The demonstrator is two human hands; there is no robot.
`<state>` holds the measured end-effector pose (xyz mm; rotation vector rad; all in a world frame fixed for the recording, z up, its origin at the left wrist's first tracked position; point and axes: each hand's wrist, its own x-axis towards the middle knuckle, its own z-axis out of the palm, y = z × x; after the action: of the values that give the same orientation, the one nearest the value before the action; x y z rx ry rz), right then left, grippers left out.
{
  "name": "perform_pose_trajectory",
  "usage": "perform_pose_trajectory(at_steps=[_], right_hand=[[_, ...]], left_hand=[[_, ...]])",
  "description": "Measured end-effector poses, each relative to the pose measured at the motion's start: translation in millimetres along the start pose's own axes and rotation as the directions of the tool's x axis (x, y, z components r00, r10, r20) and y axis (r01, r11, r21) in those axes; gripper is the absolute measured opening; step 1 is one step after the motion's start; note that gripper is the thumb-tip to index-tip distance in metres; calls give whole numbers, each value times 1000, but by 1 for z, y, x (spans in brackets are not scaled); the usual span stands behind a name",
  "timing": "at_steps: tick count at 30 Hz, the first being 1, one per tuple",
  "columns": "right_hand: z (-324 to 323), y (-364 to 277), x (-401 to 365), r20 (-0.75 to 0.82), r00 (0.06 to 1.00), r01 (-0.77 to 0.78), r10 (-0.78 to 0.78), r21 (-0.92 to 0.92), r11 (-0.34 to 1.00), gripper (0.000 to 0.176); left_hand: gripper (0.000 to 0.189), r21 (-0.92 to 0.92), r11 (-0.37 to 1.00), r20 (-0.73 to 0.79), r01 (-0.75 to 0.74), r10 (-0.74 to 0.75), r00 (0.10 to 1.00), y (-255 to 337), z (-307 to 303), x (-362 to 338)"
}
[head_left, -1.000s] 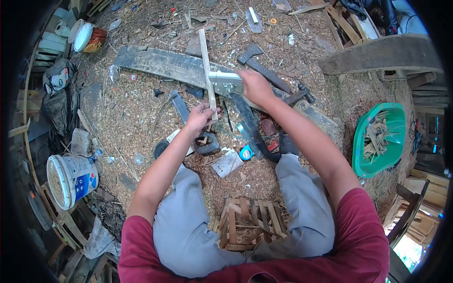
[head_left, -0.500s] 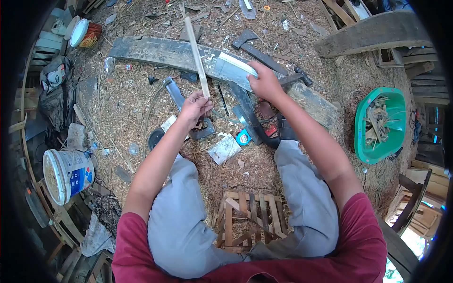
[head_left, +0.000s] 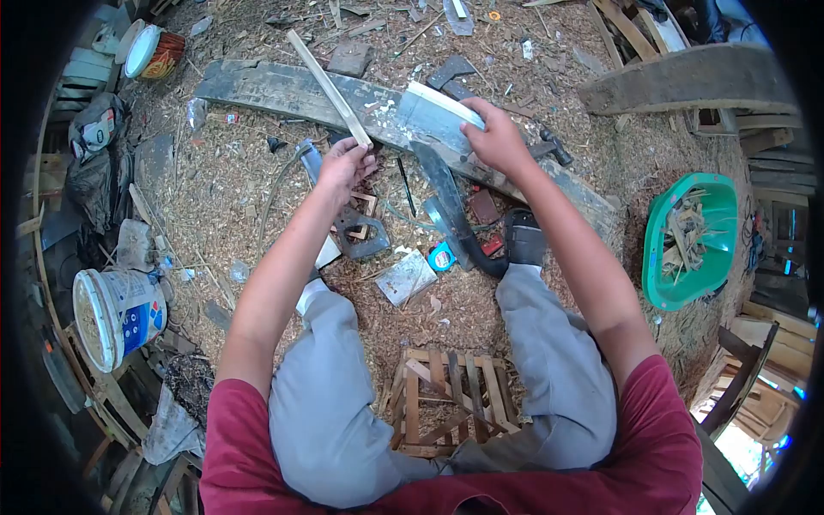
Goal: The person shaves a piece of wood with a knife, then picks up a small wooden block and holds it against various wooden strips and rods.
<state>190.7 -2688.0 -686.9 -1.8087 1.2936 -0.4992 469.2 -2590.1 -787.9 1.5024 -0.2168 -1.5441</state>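
My left hand (head_left: 345,165) pinches the lower end of a narrow pale wooden strip (head_left: 326,84), which slants up and left across the long weathered plank (head_left: 275,93). My right hand (head_left: 498,139) grips the right end of a broad, flat grey piece with a pale upper edge (head_left: 436,113); its exact kind I cannot make out. That piece is over the plank, right of the strip and apart from it. An axe (head_left: 451,75) lies just beyond, partly hidden, and a hammer (head_left: 556,148) rests right of my right hand. Below my hands is a dark curved bar (head_left: 446,189).
A blue tape measure (head_left: 442,256) and a whitish block (head_left: 406,277) lie between my feet. A green tub (head_left: 657,249) of wood scraps stands at right, a white bucket (head_left: 96,322) at left. A slatted wooden crate (head_left: 414,412) sits between my legs. Shavings cover the ground.
My left hand has moved up and slightly left, and the wooden strip now tilts further left. My right hand has shifted slightly right and down, still gripping the grey piece.
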Motion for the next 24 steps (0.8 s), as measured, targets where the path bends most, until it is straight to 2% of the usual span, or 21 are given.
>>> perform_pose_trajectory(at_steps=[6,9,10,12,13,14,17,20,23,24], right_hand=[[-9,-2,46,29,996,81,-82,43,996,32],[-13,-18,72,113,989,96,-96,3,995,31],[-11,-21,82,135,985,118,-112,-35,992,31],[-5,-23,102,169,971,187,-172,-76,979,31],[1,-22,110,181,960,228,-212,-76,971,31],[8,-20,114,191,950,266,-248,-75,961,32],[23,-24,123,245,936,286,-255,-100,953,31],[35,-33,124,273,929,298,-252,-145,943,31],[47,-33,126,260,890,417,-375,-127,900,32],[48,-35,126,287,887,414,-363,-142,899,32]], left_hand=[[26,-21,998,-122,-54,52,991,20,2,19],[20,184,982,-129,-31,55,990,27,-1,27],[19,190,980,-82,-56,73,994,27,-6,32],[24,544,831,-74,-121,191,979,38,-12,39],[27,696,705,-51,-136,238,970,42,-13,38],[34,833,531,-70,-156,381,922,43,-13,35],[41,916,381,-79,-124,474,877,71,4,9],[49,964,36,167,-265,692,703,76,0,9],[59,896,-150,382,-418,742,551,74,-14,21],[57,890,-134,385,-435,732,562,71,-20,26]])
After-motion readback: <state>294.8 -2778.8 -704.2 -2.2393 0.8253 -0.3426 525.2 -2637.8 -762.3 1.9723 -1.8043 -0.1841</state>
